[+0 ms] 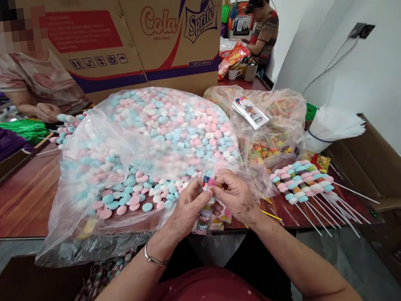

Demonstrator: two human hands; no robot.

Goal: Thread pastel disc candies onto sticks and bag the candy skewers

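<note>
Both hands meet at the table's front edge. My left hand (192, 204) and my right hand (236, 195) pinch the top of a small clear candy packet (203, 219), which hangs below the fingers. A small colourful card (209, 181) shows between the fingertips. Behind the hands lies a big clear plastic bag (130, 144) of pink, blue and white round candies, its near side open with loose candies (134, 201) showing. To the right lies a pile of candy skewers (301, 182) on white sticks.
Behind the bag stands a large cardboard box (101, 41). Bags of gummy candies (268, 147) with a stack of cards (250, 112) lie at the right, near white sticks or bags (338, 122). Cardboard boxes flank the table. Two other people sit at far left and far right.
</note>
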